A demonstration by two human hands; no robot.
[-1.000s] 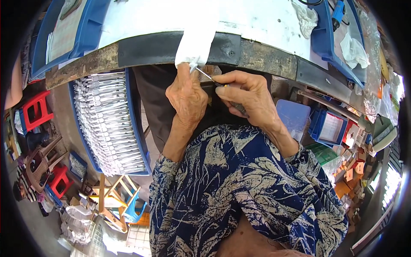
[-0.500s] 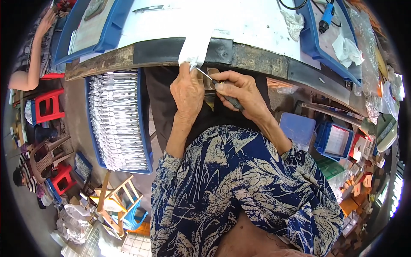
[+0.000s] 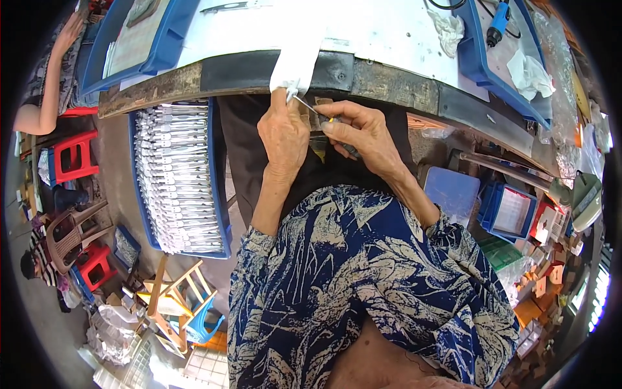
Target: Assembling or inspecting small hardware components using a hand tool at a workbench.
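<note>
A white cloth-like strip (image 3: 297,61) runs over the dark padded table edge down to my left hand (image 3: 284,133). The fingers of that hand are closed at the strip's lower end; any small part pinched there is too hidden to name. My right hand (image 3: 364,135) is wrapped round the dark handle of a screwdriver (image 3: 303,102). Its thin metal shaft slants up and left, and the tip reaches the white bit at my left fingertips. Both hands are close together just below the table edge, above my dark-clothed lap.
On the white worktop (image 3: 369,32) lies a long metal piece (image 3: 223,7). Blue trays (image 3: 159,42) flank it; the right one holds a blue power tool (image 3: 497,24). A blue crate (image 3: 225,240) of stacked metal parts stands left. Another person's arm (image 3: 48,91) shows far left.
The screwdriver's handle has turned slightly in my right hand, its tip still at my left fingertips. My left hand has hardly moved, and the view has shifted a little.
</note>
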